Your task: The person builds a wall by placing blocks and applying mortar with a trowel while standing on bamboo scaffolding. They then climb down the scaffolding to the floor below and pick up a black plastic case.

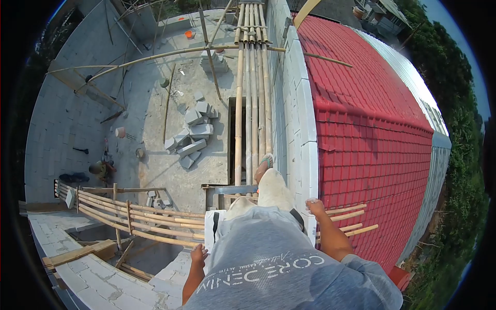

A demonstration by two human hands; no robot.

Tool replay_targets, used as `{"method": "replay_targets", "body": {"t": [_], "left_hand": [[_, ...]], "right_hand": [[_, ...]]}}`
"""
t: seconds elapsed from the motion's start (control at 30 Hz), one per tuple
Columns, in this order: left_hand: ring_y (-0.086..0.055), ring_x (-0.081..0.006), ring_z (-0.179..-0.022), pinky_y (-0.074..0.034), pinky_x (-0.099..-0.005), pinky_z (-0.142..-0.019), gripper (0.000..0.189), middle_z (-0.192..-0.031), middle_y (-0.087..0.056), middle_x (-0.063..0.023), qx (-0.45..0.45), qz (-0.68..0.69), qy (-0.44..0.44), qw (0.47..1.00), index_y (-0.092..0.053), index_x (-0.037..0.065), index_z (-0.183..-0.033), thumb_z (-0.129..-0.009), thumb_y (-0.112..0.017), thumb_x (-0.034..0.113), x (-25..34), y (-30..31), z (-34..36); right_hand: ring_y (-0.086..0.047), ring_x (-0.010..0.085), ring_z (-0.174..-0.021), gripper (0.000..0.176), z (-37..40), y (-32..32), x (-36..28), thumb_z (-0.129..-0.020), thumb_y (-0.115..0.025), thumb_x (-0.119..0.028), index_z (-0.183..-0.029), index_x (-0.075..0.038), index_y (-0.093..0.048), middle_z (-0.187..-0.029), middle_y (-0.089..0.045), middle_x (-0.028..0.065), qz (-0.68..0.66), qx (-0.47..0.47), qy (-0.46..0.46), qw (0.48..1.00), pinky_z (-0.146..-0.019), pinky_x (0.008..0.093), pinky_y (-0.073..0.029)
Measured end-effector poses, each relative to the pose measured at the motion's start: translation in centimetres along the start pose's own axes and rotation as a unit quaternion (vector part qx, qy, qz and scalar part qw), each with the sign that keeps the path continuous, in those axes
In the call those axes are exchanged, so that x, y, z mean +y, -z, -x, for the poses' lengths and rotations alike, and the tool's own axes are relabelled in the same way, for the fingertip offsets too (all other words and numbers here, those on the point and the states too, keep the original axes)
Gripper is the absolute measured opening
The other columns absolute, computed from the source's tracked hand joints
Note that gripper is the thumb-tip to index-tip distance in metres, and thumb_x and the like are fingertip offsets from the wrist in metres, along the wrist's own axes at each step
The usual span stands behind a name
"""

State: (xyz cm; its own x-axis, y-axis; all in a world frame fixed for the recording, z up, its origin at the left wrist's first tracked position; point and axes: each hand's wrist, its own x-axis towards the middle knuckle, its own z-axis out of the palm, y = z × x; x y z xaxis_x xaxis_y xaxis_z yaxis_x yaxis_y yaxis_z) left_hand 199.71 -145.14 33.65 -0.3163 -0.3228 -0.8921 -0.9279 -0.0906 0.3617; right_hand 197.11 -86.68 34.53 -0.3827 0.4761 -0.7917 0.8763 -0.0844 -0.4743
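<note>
Right hand (pixel 314 206) at block wall (pixel 310 163), left hand (pixel 198 255) near bamboo poles (pixel 165 219); cannot tell fingers' grip. Saw (pixel 235 190), floor opening (pixel 232 144) ahead.

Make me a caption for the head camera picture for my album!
High above the floor: one sandalled foot over bamboo poles, right hand beside the block wall, red roof alongside.

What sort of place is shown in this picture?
Probably a building site: bamboo poles laid side by side above the floor, loose grey blocks piled below, and bare block walls.
</note>
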Motion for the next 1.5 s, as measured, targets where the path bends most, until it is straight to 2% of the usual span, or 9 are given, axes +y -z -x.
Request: {"method": "replay_targets", "body": {"t": [0.27,0.47,0.5,0.53,0.7,1.03,1.17,1.4,1.5], "left_hand": [[-0.064,-0.0211,-0.084,-0.05,-0.0308,-0.07,0.032,-0.106,-0.064,-0.0069,-0.029,0.018,-0.005,0.999,-0.055,0.005,-0.116,-0.089,-0.06,0.023,3.0,-5.3,-0.3],[-0.064,-0.0211,-0.091,-0.05,-0.0314,-0.069,0.037,-0.114,-0.063,-0.0075,-0.069,0.021,-0.094,0.993,-0.055,0.006,-0.12,-0.091,-0.061,0.028,11.7,-7.3,-5.1],[-0.062,-0.0171,-0.082,-0.048,-0.0272,-0.067,0.028,-0.101,-0.062,-0.0038,-0.036,0.023,-0.106,0.993,-0.056,0.01,-0.112,-0.09,-0.062,0.026,14.6,-8.1,-3.6],[-0.063,-0.0193,-0.085,-0.049,-0.0307,-0.071,0.034,-0.113,-0.063,-0.0092,-0.021,0.036,-0.108,0.993,-0.054,0.007,-0.119,-0.092,-0.06,0.027,16.3,-8.4,-4.5],[-0.062,-0.0236,-0.098,-0.049,-0.0322,-0.076,0.037,-0.117,-0.06,-0.0097,-0.033,0.109,-0.127,0.985,-0.053,0.007,-0.121,-0.092,-0.059,0.029,25.2,-10.5,-6.1],[-0.061,-0.0234,-0.1,-0.047,-0.0336,-0.082,0.044,-0.121,-0.059,-0.0103,-0.093,-0.059,-0.202,0.973,-0.05,0.006,-0.127,-0.093,-0.059,0.033,41.2,-19.5,-5.1],[-0.062,-0.0217,-0.096,-0.048,-0.0334,-0.08,0.042,-0.116,-0.061,-0.0087,-0.074,-0.069,-0.197,0.975,-0.051,0.007,-0.125,-0.093,-0.059,0.033,40.8,-20.3,-6.3],[-0.064,-0.0239,-0.091,-0.05,-0.0355,-0.075,0.038,-0.115,-0.062,-0.0096,-0.027,-0.021,-0.031,0.999,-0.052,0.004,-0.12,-0.091,-0.059,0.028,34.8,-21.8,-6.8],[-0.064,-0.0244,-0.088,-0.051,-0.0367,-0.073,0.039,-0.111,-0.063,-0.011,-0.061,-0.075,0.001,0.995,-0.055,0.002,-0.12,-0.09,-0.06,0.026,34.0,-23.5,-6.8]], "right_hand": [[-0.065,0.0148,-0.073,0.023,-5.3,-1.1,-4.4,-0.084,-0.066,-0.02,-0.104,-0.008,-0.066,-0.089,-0.067,0.0051,0.007,-0.013,0.035,0.999,-0.055,0.0276,-0.048],[-0.064,0.0151,-0.077,0.026,-5.5,-1.5,-7.5,-0.086,-0.064,-0.022,-0.107,-0.008,-0.064,-0.093,-0.066,0.0051,0.008,-0.03,0.031,0.999,-0.06,0.0283,-0.048],[-0.064,0.0153,-0.078,0.026,-5.7,-1.3,-7.6,-0.086,-0.064,-0.023,-0.107,-0.008,-0.064,-0.094,-0.066,0.0053,0.003,-0.03,0.018,0.999,-0.06,0.0288,-0.048],[-0.064,0.0153,-0.078,0.026,-6.1,-1.1,-7.7,-0.086,-0.064,-0.023,-0.107,-0.008,-0.064,-0.094,-0.066,0.0053,0.004,-0.03,0.017,0.999,-0.06,0.0288,-0.048],[-0.064,0.0162,-0.079,0.028,-8.9,0.1,-8.3,-0.086,-0.064,-0.022,-0.111,-0.009,-0.063,-0.096,-0.065,0.0055,-0.007,-0.022,-0.047,0.999,-0.063,0.0297,-0.049],[-0.064,0.0162,-0.08,0.028,-13.4,3.4,-17.8,-0.087,-0.064,-0.023,-0.113,-0.01,-0.062,-0.096,-0.066,0.0042,-0.044,0.024,-0.037,0.998,-0.066,0.0314,-0.049],[-0.063,0.0141,-0.081,0.03,-14.7,6.3,-23.2,-0.088,-0.063,-0.021,-0.116,-0.01,-0.061,-0.098,-0.067,0.0026,-0.031,0.044,0.0,0.999,-0.067,0.0296,-0.049],[-0.062,0.011,-0.081,0.034,-16.9,8.7,-33.4,-0.09,-0.062,-0.02,-0.12,-0.006,-0.059,-0.099,-0.067,0.0017,-0.096,0.062,0.106,0.988,-0.068,0.027,-0.048],[-0.062,0.0102,-0.081,0.034,-18.4,8.5,-38.6,-0.09,-0.062,-0.019,-0.122,-0.006,-0.058,-0.098,-0.066,0.0011,-0.111,0.07,0.139,0.982,-0.068,0.0257,-0.048]]}}
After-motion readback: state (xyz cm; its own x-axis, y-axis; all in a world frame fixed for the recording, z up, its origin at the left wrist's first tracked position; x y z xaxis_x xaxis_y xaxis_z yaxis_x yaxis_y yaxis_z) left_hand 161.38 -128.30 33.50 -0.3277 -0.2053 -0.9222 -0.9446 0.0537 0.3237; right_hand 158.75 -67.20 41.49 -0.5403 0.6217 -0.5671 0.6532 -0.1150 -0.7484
